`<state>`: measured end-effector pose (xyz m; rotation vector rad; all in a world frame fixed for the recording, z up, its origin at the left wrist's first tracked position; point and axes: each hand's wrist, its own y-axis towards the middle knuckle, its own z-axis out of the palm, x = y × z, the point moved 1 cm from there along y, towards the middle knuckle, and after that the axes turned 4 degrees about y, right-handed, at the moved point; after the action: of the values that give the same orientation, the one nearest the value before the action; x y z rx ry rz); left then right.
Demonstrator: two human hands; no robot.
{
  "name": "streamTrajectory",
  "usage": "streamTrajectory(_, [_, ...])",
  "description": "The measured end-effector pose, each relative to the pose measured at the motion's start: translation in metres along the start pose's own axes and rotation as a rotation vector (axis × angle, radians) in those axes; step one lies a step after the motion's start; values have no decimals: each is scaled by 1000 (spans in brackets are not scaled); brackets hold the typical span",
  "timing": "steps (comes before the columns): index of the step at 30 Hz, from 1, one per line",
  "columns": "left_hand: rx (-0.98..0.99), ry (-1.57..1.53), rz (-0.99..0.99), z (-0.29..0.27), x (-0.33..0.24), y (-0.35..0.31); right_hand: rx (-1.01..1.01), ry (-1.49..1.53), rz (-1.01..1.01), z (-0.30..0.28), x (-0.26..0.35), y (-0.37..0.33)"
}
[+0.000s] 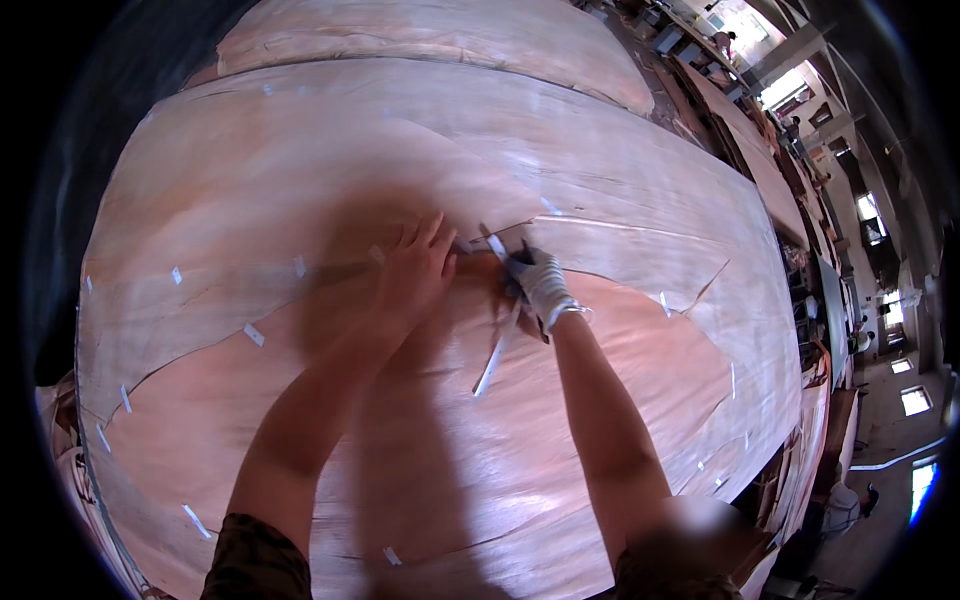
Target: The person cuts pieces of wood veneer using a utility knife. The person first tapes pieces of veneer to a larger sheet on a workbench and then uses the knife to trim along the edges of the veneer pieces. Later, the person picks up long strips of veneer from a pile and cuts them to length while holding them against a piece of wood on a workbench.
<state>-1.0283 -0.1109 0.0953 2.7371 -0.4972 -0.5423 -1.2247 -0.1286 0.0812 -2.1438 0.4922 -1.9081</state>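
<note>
My left hand (415, 268) is bare and lies with its fingers stretched out on a large thin pinkish wood veneer sheet (250, 420). Close to its right, my right hand (540, 285) wears a pale glove with dark fingertips and is closed. A narrow strip of white tape (488, 368) trails from under it toward me; its fingers partly hide what they grip. Another short white strip (494, 243) shows just beyond these fingers. Between the hands, a brownish gap or patch (482, 268) lies along the overlapping veneer edge.
Short white tape pieces (254, 334) dot the curved veneer seam. A split (620, 226) runs to the right, near a loose sliver (708, 284). Another veneer stack (430, 30) lies beyond. Along the right are more stacked sheets (740, 130) and several people, one at lower right (843, 508).
</note>
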Motion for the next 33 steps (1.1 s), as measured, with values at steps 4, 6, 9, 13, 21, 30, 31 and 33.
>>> streamTrajectory(4, [-100,63,61,21,-19,19,-59,-239,47,8,6,24])
streamTrajectory(6, [-55,75,266,43,-21,21,-119,-455,-98,2,2,32])
streamTrajectory(9, [59,70,215,61,-4,14,-91,-758,-87,1,6,13])
streamTrajectory(13, [107,161,332,65,-17,20,-86,-760,-157,-24,-4,-3])
streamTrajectory(21, [9,11,472,75,-33,6,-95,-1075,-516,-33,-14,-20])
streamTrajectory(30, [43,-128,425,80,-98,34,-189,-65,1,-98,-26,0])
streamTrajectory(31, [102,-127,417,95,-106,31,-205,-84,-33,-103,-35,4])
streamTrajectory(33, [196,-143,445,115,-130,38,-359,-652,-134,-128,-50,9])
